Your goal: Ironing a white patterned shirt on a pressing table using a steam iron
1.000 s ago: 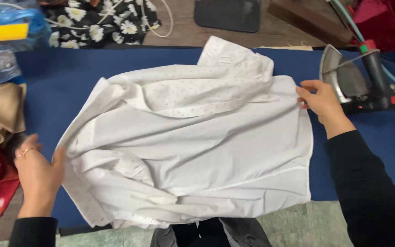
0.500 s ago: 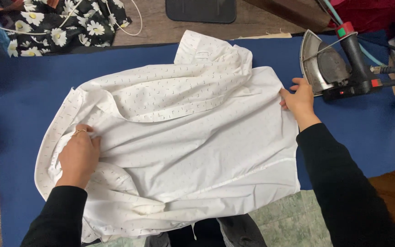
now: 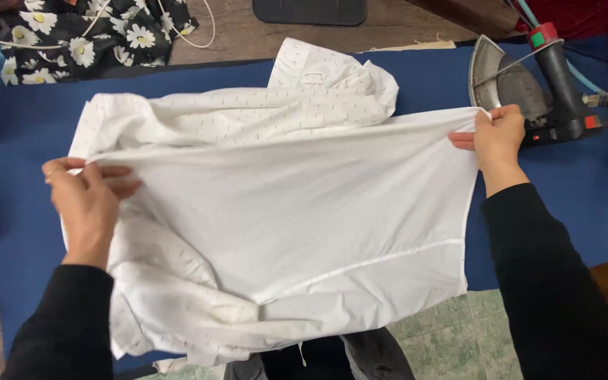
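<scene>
Between left hand (image 3: pixel 87 204) and right hand (image 3: pixel 499 137), white shirt (image 3: pixel 283 225) stretched taut.

White dotted shirt (image 3: pixel 297 232), rumpled, lifted taut above blue ironing surface (image 3: pixel 564 183).

An iron (image 3: pixel 511 88) rests on the blue board (image 3: pixel 578 183) (daisy-print fabric (image 3: pixel 86 32) behind).

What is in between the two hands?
In the head view, the white shirt stretches between the left hand and the right hand. Each hand pinches one end of a lifted fold, above the blue ironing table.
</scene>
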